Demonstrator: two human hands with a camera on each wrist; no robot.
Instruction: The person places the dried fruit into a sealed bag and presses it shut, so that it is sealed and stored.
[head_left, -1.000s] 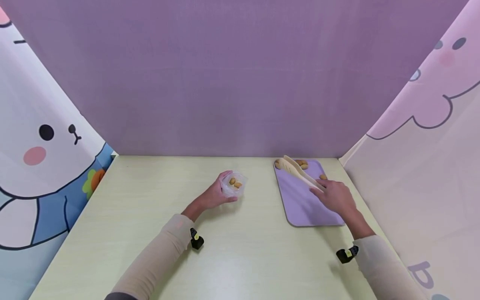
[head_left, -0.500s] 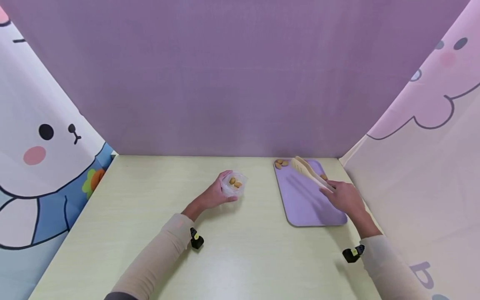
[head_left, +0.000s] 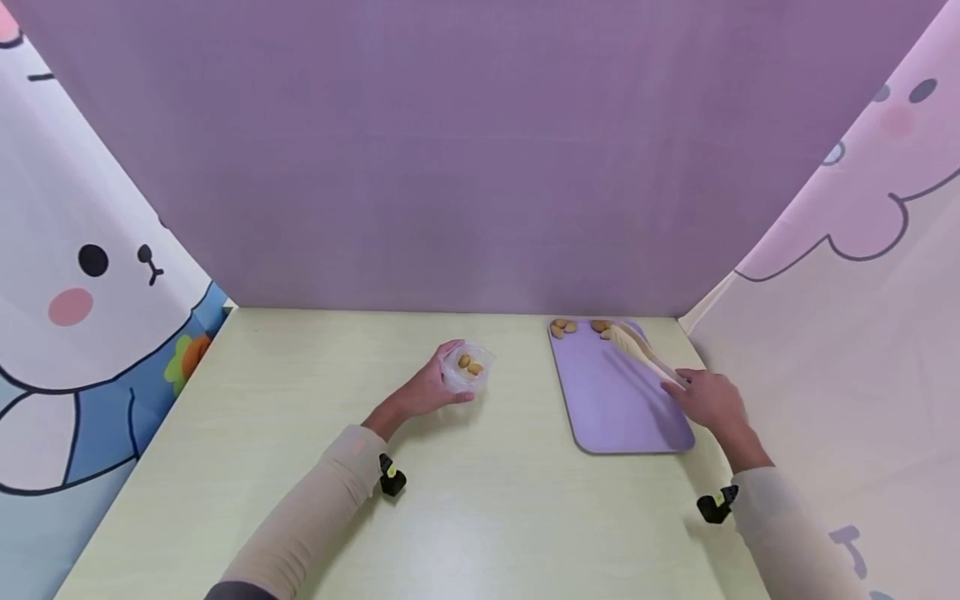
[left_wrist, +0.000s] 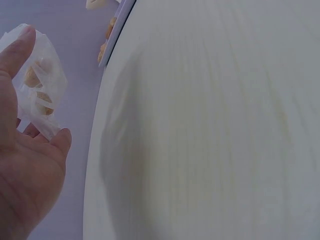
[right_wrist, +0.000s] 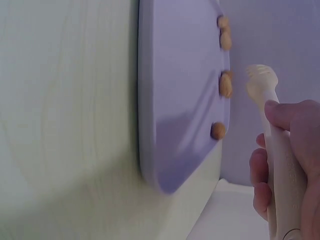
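- Two light sleeves, the left point(head_left: 300, 517) and the right point(head_left: 783, 525), reach in from the near edge, each with one black device at its cuff, the left device point(head_left: 392, 483) and the right device point(head_left: 717, 506)
- One pale table point(head_left: 480, 500) lies beneath both arms
- One right hand point(head_left: 711, 404), by the tray's right edge, has thumb and fingers clamped on the tongs' handle
- One left hand point(head_left: 431, 387), near the table's middle, has thumb and fingers closed on opposite sides of the bag
- One clear bag point(head_left: 482, 379), well left of the tray, contains two visible nuts point(head_left: 475, 369)
- One purple tray point(head_left: 592, 408) lies flat on the table's right side
- One pair of cream tongs point(right_wrist: 287, 180), two arms, slants over the tray, casting a shadow on it; the gap at its tips is hard to tell
- On the tray, one single nut point(right_wrist: 217, 131) sits near the right edge; along the far edge are a middle group with at least two, partly hidden by the tongs, and three in the left corner
- One purple wall point(head_left: 480, 150) stands behind, between two printed side cloths, the left point(head_left: 97, 333) and the right point(head_left: 840, 350)
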